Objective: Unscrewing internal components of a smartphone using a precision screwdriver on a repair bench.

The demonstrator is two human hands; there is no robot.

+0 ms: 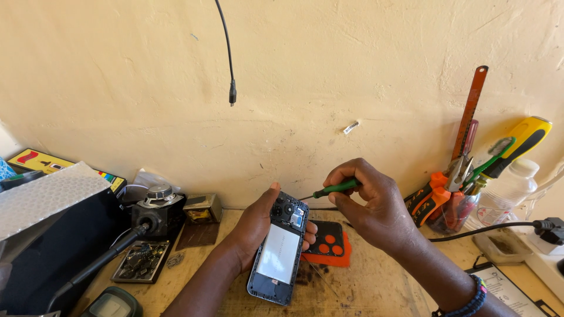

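Head view: at frame centre the left hand [254,226] grips a phone [279,249], its back cover already off and internals exposed. Right hand [376,211] is clenched around a green-handled screwdriver [329,189], tip near the phone's top edge; screws are too small to tell. Open bench lies lower centre; a tool jar [455,211] crowds the right, a soldering station [157,214] the left.

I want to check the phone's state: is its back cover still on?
No, the phone in the left hand shows its bare battery and inner parts.
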